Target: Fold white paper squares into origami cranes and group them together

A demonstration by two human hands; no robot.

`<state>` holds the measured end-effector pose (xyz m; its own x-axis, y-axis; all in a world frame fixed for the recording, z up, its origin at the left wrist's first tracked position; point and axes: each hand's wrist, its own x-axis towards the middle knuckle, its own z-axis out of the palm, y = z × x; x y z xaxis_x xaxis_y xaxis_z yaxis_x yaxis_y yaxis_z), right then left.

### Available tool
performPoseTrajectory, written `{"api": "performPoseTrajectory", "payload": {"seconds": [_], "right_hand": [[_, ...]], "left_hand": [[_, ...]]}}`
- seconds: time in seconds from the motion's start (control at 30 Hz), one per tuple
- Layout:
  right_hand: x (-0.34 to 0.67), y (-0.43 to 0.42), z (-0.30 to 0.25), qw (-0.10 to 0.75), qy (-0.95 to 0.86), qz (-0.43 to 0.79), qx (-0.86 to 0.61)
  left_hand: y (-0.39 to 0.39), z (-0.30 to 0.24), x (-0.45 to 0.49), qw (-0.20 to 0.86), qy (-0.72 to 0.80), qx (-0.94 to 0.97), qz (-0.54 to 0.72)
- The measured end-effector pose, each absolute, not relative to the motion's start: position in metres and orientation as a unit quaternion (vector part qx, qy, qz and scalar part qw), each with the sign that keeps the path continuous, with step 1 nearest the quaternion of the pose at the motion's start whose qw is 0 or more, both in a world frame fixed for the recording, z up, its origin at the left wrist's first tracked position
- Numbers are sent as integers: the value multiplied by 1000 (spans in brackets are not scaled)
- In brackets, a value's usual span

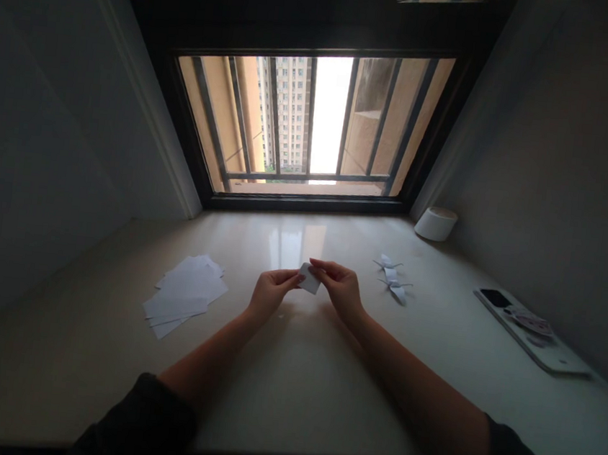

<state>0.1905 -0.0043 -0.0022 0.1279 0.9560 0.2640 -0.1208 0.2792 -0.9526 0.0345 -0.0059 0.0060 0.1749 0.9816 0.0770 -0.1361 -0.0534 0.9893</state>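
A small folded piece of white paper (310,281) is held up between my two hands, above the middle of the pale sill. My left hand (273,291) pinches its left edge between thumb and fingers. On the other side, my right hand (342,286) grips its upper right part, also in a pinch. The finer folds of the paper are too small to make out. To the left lies a loose stack of white paper sheets (187,293). On the right, folded white paper figures (392,277) with thin pointed ends, like paper cranes, sit in a row.
A white rounded container (435,224) stands in the far right corner by the wall. Nearer on the right lies a phone (532,334) in a decorated case. A dark-framed window (306,204) with bars outside closes off the back, and walls flank both sides.
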Motion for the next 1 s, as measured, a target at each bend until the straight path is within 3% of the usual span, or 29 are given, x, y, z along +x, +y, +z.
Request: {"api": "performPoseTrajectory", "payload": {"seconds": [0.37, 0.5, 0.7, 1.0], "right_hand": [[191, -6, -3, 590, -519, 436, -438], [191, -5, 0, 602, -504, 441, -435], [192, -6, 0, 546, -531, 452, -465], [192, -4, -2, 555, -474, 510, -455]], "left_hand": [[-3, 1, 28, 537, 420, 588, 436], [-3, 2, 29, 561, 413, 551, 460], [-3, 4, 30, 554, 406, 535, 492], [-2, 1, 30, 578, 406, 528, 472]]}}
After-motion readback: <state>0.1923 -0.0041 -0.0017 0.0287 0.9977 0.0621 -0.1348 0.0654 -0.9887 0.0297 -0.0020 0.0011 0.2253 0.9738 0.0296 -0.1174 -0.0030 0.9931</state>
